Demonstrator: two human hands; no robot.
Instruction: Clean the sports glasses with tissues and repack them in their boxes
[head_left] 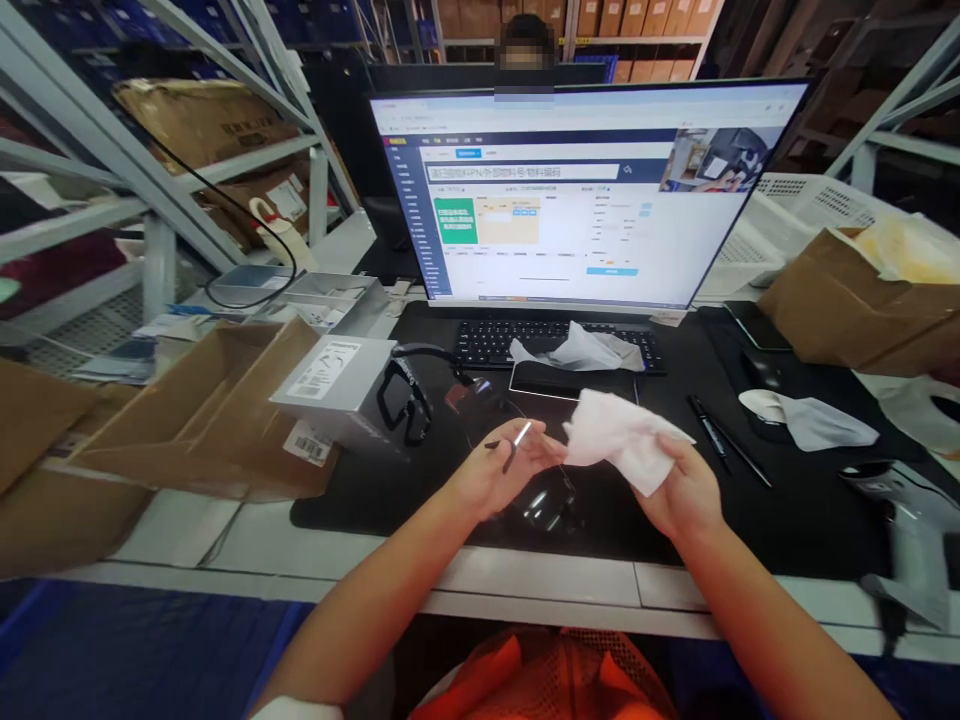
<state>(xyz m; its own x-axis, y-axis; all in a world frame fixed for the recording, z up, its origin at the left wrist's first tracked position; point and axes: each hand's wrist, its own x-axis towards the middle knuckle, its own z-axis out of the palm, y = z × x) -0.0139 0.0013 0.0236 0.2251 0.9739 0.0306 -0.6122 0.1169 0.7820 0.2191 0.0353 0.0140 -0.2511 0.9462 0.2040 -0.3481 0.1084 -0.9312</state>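
My right hand (684, 488) is closed on a crumpled white cloth (619, 435), possibly a tissue, held above the black desk mat (420, 490). My left hand (506, 468) is at the cloth's left edge, its fingertips close to it or touching. A small thin black-and-silver piece (516, 441) lies in that hand by the thumb; its kind is unclear. Under the hands, a dark shiny lens-like piece (546, 505) rests on the mat. Beyond my left hand are dark glasses (474, 388), partly hard to make out, beside a grey box (352, 395) printed with a glasses picture.
A monitor (540, 240) stands behind a keyboard (480, 342) with white wrapping (581, 350) on it. Cardboard boxes (217, 410) flank the left. Rightward lie pens (727, 440), a mouse (761, 370), a white pouch (825, 423) and a scanner (919, 550). A person (525, 45) is behind the monitor.
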